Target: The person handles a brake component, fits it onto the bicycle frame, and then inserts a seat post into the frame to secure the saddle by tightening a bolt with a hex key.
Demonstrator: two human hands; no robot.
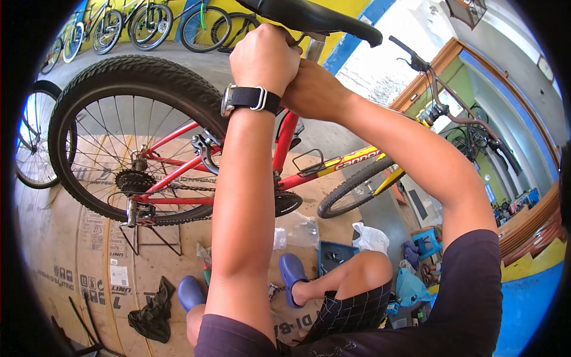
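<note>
My left hand (pixel 264 56), with a black-strapped watch (pixel 250 99) on its wrist, is closed in a fist just below the black saddle (pixel 315 16). My right hand (pixel 312 89) is curled against it, at the top of the red seat tube (pixel 285 140). Whatever the fingers of both hands grip is hidden behind the hands. A silver seatpost (pixel 315 47) shows just beyond them. The red and yellow bicycle stands upright before me. Its rear wheel (pixel 59 137) is to the left, and the cassette (pixel 134 180) and rear brake (pixel 205 149) are visible.
Flattened cardboard (pixel 77 238) covers the floor. Near my feet in blue clogs (pixel 291 276) lie a blue tray (pixel 324 253), plastic bags (pixel 372 238) and a dark cloth (pixel 153 312). Several bicycles (pixel 151 27) line the yellow wall. A wood-framed glass window (pixel 470 71) is at right.
</note>
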